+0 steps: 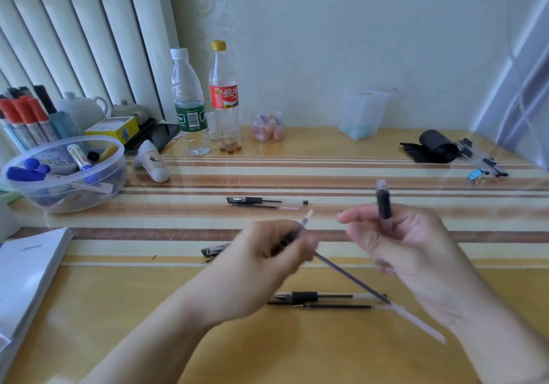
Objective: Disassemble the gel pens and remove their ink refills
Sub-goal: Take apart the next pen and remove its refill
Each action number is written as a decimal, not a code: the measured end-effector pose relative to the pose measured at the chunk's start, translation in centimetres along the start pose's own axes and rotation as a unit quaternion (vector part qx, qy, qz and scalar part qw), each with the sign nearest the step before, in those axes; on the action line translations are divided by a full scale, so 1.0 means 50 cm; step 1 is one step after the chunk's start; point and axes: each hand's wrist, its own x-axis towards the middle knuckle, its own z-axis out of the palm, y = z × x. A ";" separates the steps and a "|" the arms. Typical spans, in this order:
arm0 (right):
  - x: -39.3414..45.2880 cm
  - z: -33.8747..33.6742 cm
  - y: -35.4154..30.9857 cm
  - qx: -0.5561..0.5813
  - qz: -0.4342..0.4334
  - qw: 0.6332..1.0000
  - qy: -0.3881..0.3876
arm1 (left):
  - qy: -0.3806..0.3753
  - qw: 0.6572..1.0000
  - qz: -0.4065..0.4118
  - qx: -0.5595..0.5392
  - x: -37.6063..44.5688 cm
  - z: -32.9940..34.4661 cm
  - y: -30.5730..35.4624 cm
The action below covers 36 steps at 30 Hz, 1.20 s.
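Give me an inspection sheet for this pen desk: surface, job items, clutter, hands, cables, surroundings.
Surface: striped table, glossy.
Job's things: ink refill in the left hand, tilted; pen front section with black grip upright in the right hand. Far pen and refill lie side by side; near pen and refill likewise.
Clutter: marker tub, two bottles, black roll, paper stack.
Hands: left hand holds the refill; right hand holds the front section. Both blurred.
Cables: nothing seen.
Surroundings: blinds, pale wall.
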 end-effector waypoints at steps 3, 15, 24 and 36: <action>-0.002 0.010 0.005 0.018 0.009 0.994 -0.111 | -0.093 0.994 0.013 -0.047 -0.004 0.025 0.008; 0.001 0.018 -0.004 0.140 -0.082 0.987 0.016 | -0.146 0.989 -0.016 -0.025 -0.012 0.020 0.008; -0.003 0.007 0.006 -0.081 -0.002 0.996 -0.048 | -0.124 0.991 0.054 -0.001 -0.018 0.004 0.010; -0.011 0.014 0.006 -0.049 0.076 0.975 -0.203 | -0.147 0.985 0.093 0.015 -0.016 0.025 0.001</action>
